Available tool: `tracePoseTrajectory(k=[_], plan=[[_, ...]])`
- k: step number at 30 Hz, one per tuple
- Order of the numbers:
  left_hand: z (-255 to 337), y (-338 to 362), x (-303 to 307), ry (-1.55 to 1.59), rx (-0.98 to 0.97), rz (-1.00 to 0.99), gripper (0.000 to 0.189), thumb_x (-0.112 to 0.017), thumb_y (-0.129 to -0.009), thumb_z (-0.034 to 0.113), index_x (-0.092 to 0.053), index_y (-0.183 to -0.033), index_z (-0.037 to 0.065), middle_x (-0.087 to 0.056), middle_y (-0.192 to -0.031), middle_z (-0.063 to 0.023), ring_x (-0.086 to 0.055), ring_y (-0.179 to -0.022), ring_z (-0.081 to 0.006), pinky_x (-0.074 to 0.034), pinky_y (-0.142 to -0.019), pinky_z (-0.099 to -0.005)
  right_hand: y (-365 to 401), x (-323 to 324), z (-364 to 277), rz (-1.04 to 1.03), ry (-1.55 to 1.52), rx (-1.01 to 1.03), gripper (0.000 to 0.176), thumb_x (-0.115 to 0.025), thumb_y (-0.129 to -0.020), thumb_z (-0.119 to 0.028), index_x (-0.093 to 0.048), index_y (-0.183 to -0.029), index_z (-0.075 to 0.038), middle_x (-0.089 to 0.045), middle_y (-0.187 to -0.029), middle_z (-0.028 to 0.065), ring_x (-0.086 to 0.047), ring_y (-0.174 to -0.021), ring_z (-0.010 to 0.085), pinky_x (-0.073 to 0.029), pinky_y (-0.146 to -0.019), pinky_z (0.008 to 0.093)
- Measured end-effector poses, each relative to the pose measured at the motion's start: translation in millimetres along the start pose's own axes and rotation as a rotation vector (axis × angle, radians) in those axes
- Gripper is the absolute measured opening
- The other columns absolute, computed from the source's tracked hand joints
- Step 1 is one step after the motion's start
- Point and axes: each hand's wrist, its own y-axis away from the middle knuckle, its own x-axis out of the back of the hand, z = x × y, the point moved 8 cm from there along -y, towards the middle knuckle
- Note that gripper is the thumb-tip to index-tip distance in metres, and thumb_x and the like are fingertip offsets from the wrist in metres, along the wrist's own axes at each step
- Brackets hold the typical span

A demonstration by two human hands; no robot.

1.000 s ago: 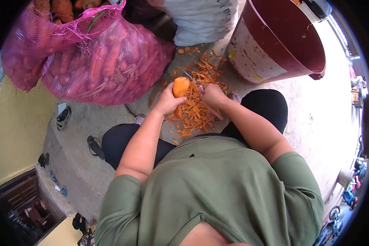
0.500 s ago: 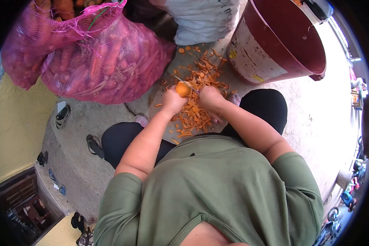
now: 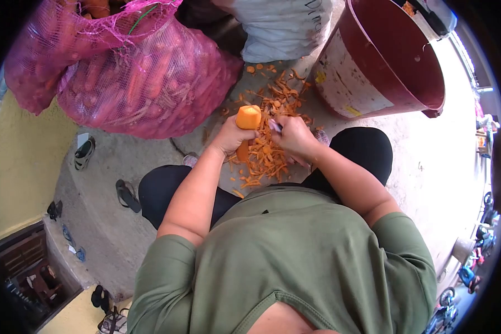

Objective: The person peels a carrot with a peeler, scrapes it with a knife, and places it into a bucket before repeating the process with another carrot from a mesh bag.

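Note:
A peeled orange carrot (image 3: 249, 117) stands nearly upright in my left hand (image 3: 228, 137), whose fingers wrap round its middle. Its thick end shows above the fist and part of its lower length below. Just to the right, my right hand (image 3: 296, 136) is closed on a small knife; only a short whitish and dark part of it shows by the fingers, the rest is hidden. Knife and carrot are apart. Beneath both hands, orange peelings (image 3: 268, 161) lie heaped on the concrete floor.
Pink mesh sacks of carrots (image 3: 145, 83) fill the upper left. A white sack (image 3: 284, 30) stands at the top, and a tall red bucket (image 3: 353, 83) at the upper right. Sandals (image 3: 128, 196) lie on the floor at left, near a yellow wall (image 3: 25, 167).
The carrot has been tilted up, so more of it shows above my left hand. My right hand has moved slightly right and down, taking the blade away from the carrot.

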Motion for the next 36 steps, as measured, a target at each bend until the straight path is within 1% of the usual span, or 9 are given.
tracePoseTrajectory(k=[6, 9, 12, 18, 23, 25, 26, 32, 36], plan=[[-0.9, -0.1, -5.6, -0.116, -0.030, -0.021, 0.019, -0.062, -0.065, 0.002, -0.053, -0.081, 0.003, -0.054, -0.069, -0.0017, -0.051, -0.057, -0.0104, -0.042, -0.051, -0.0245, -2.8, -12.4, 16.3, -0.054, 0.147, -0.085, 0.023, -0.052, -0.071, -0.020, -0.059, -0.082, -0.001, -0.059, -0.075, 0.0200, -0.057, -0.074, 0.0333, -0.045, -0.068, 0.0403], [17.1, 10.0, -52.0, -0.321, -0.234, -0.232, 0.020, -0.063, -0.063, 0.002, -0.053, -0.080, 0.003, -0.054, -0.069, -0.0019, -0.051, -0.057, -0.0105, -0.042, -0.051, -0.0247, -29.8, -39.5, 66.7, -0.178, 0.180, -0.209, 0.025, -0.052, -0.073, -0.023, -0.059, -0.079, 0.000, -0.059, -0.077, 0.0195, -0.057, -0.076, 0.0331, -0.045, -0.068, 0.0400], [-3.5, 11.6, -41.4, 0.033, 0.118, -0.208, 0.022, -0.063, -0.061, 0.001, -0.052, -0.080, 0.003, -0.052, -0.067, -0.0014, -0.050, -0.056, -0.0101, -0.042, -0.052, -0.0255, -39.9, -48.9, 69.3, -0.177, 0.228, -0.117, 0.023, -0.053, -0.074, -0.023, -0.058, -0.075, -0.001, -0.059, -0.073, 0.0177, -0.058, -0.071, 0.0321, -0.046, -0.064, 0.0371], [13.0, 21.6, -34.7, 0.351, 0.113, -0.371, 0.027, -0.062, -0.062, 0.010, -0.046, -0.084, 0.006, -0.044, -0.058, -0.0008, -0.044, -0.049, -0.0102, -0.039, -0.052, -0.0251, -12.0, -10.9, 21.8, -0.095, -0.280, -0.082, 0.019, -0.056, -0.069, -0.018, -0.057, -0.078, -0.001, -0.058, -0.070, 0.0170, -0.059, -0.066, 0.0287, -0.046, -0.062, 0.0338], [2.3, 19.0, -33.0, 0.374, 0.137, -0.402, 0.029, -0.064, -0.061, 0.010, -0.046, -0.084, 0.006, -0.045, -0.058, -0.0008, -0.045, -0.049, -0.0102, -0.040, -0.052, -0.0267, -8.4, -16.4, 11.9, -0.102, 0.041, 0.021, 0.021, -0.056, -0.069, -0.019, -0.057, -0.079, 0.000, -0.058, -0.071, 0.0180, -0.059, -0.068, 0.0303, -0.046, -0.065, 0.0358], [9.8, 28.6, -54.9, 0.272, 0.159, -0.545, 0.030, -0.064, -0.060, 0.011, -0.046, -0.084, 0.006, -0.045, -0.058, -0.0008, -0.045, -0.050, -0.0100, -0.039, -0.052, -0.0267, -11.6, -30.5, 29.2, -0.295, 0.308, -0.078, 0.023, -0.054, -0.070, -0.021, -0.058, -0.079, -0.001, -0.058, -0.070, 0.0186, -0.058, -0.069, 0.0322, -0.045, -0.066, 0.0375], [12.6, 32.5, -64.6, 0.214, 0.172, -0.618, 0.030, -0.064, -0.060, 0.011, -0.046, -0.084, 0.006, -0.045, -0.058, -0.0008, -0.046, -0.050, -0.0100, -0.039, -0.051, -0.0267, -18.2, -32.7, 40.3, -0.244, 0.234, -0.116, 0.023, -0.054, -0.071, -0.022, -0.058, -0.079, -0.001, -0.058, -0.071, 0.0186, -0.058, -0.070, 0.0319, -0.045, -0.066, 0.0372], [2.1, 13.3, -37.1, 0.411, 0.143, -0.308, 0.034, -0.068, -0.064, 0.015, -0.048, -0.089, 0.004, -0.051, -0.074, -0.0041, -0.053, -0.060, -0.0153, -0.046, -0.056, -0.0301, -17.5, 4.5, 44.9, 0.176, -0.230, -0.087, 0.022, -0.052, -0.071, -0.023, -0.057, -0.075, -0.002, -0.058, -0.069, 0.0193, -0.057, -0.066, 0.0337, -0.045, -0.062, 0.0373], [-8.8, -1.8, -4.1, 0.296, 0.097, -0.013, 0.036, -0.067, -0.070, 0.015, -0.046, -0.098, 0.005, -0.053, -0.082, -0.0065, -0.057, -0.067, -0.0200, -0.050, -0.061, -0.0336, -9.8, 0.1, 51.1, 0.068, 0.018, -0.095, 0.020, -0.055, -0.068, -0.020, -0.057, -0.075, -0.001, -0.058, -0.070, 0.0194, -0.058, -0.068, 0.0326, -0.045, -0.062, 0.0382]])
